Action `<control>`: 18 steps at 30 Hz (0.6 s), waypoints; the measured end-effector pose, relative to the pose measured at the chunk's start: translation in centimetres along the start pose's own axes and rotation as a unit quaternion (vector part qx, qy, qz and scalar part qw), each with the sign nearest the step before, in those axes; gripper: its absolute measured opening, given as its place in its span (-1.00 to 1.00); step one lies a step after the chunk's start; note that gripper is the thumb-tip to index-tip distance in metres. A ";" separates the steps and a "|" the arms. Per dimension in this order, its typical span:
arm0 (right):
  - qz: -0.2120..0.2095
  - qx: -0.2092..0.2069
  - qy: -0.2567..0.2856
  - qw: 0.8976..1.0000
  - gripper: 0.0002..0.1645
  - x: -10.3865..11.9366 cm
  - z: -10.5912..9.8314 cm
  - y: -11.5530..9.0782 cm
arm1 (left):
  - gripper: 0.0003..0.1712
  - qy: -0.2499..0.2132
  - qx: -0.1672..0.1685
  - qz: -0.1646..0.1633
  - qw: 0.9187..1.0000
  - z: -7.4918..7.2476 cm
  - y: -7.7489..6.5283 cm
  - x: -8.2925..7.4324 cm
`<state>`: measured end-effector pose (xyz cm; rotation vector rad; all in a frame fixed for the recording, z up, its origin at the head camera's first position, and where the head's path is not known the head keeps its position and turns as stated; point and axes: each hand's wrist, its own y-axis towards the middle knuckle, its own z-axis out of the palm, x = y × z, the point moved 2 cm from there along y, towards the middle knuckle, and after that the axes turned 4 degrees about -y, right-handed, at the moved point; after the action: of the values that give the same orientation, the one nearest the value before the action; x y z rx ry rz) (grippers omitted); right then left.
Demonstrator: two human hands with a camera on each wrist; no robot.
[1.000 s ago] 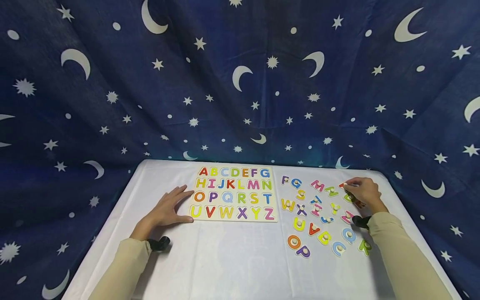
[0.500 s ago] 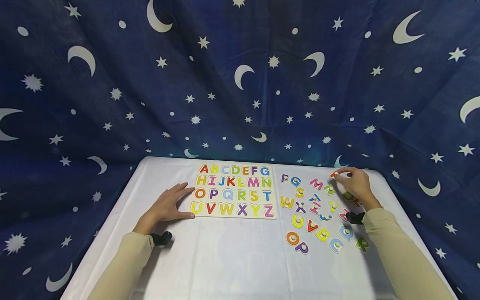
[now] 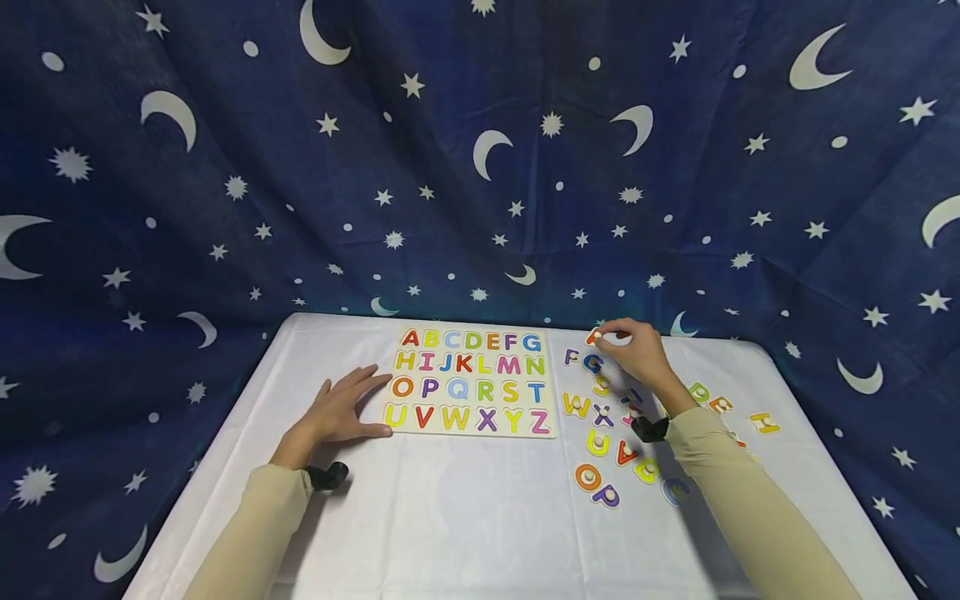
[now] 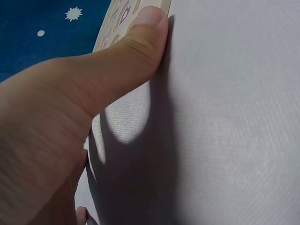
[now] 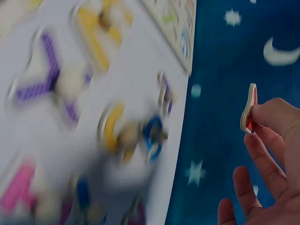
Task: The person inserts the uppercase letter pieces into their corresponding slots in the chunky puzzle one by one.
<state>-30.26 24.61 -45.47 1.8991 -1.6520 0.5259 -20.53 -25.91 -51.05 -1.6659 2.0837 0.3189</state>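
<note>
My right hand (image 3: 637,354) pinches a red letter piece (image 3: 594,336) that looks like an A, held up above the far side of the table. The right wrist view shows this piece (image 5: 250,112) edge-on between thumb and finger, the other fingers loosely bent. My left hand (image 3: 341,408) lies with spread fingers at the left edge of the alphabet puzzle board (image 3: 550,381). In the left wrist view, the thumb (image 4: 140,40) touches the board's edge. Beneath the right hand lie the blue G piece (image 3: 592,362) and the purple F piece (image 3: 572,357).
Several knobbed letter pieces lie right of the board, among them an orange O (image 3: 588,477), a purple P (image 3: 606,497) and a yellow H (image 3: 764,423). The right forearm hides some. A white cloth (image 3: 465,517) covers the table; a star-patterned curtain (image 3: 420,150) hangs behind.
My right hand has carried the red letter piece leftward from the far right of the pieces to above the F and G. The left hand stays at the board.
</note>
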 end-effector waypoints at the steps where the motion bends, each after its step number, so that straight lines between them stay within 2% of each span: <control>1: 0.000 0.006 0.004 1.000 -0.71 0.5 0.5 0.2 | 0.18 -0.001 0.001 -0.001 1.000 0.0 0.0 0.0; 7: -0.008 0.038 0.055 0.998 -0.72 3.5 3.9 0.9 | 0.18 -0.002 0.000 -0.004 1.000 0.4 0.0 0.3; 13: -0.031 0.045 0.102 0.993 -0.76 5.9 7.5 2.0 | 0.18 0.001 -0.004 0.000 1.000 0.5 -0.2 0.4; 18: -0.041 0.056 0.108 0.992 -0.79 8.6 10.0 3.4 | 0.19 0.003 -0.002 0.000 1.000 0.1 0.0 0.2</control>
<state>-32.89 11.37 -47.26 1.9046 -1.4276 0.7744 -20.53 -26.03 -51.25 -1.6703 2.0894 0.3178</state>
